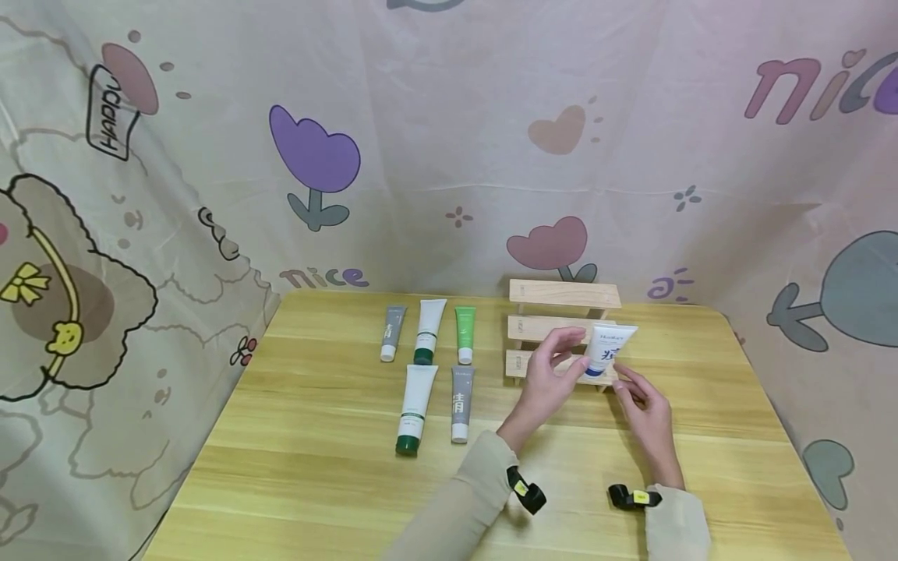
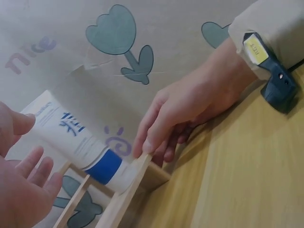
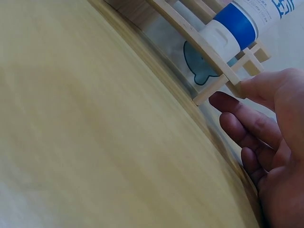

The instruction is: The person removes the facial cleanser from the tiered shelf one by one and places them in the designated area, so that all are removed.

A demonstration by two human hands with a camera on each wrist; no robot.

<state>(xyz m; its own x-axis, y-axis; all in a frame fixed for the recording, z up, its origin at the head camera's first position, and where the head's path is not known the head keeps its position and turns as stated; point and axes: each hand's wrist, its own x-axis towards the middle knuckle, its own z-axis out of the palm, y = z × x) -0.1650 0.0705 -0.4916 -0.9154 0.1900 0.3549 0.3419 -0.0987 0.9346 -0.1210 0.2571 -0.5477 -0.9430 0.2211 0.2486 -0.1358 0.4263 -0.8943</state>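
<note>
A white squeeze tube (image 1: 606,348) with a blue band stands cap-down at the right end of the lowest step of a small wooden display rack (image 1: 561,294). My left hand (image 1: 554,370) is just left of the tube, its fingers loosely bent and apart. In the left wrist view, the left thumb (image 2: 21,123) comes close to the tube's upper edge, with nothing held between thumb and fingers. My right hand (image 1: 647,409) pinches the right end of the lowest step, the thumb (image 3: 261,88) against the step's corner.
Left of the rack, two grey tubes (image 1: 393,333), (image 1: 461,405), two white tubes with green caps (image 1: 429,331), (image 1: 417,409) and a green tube (image 1: 465,335) lie on the wooden table (image 1: 316,483). A patterned cloth (image 1: 421,156) hangs behind and along the sides.
</note>
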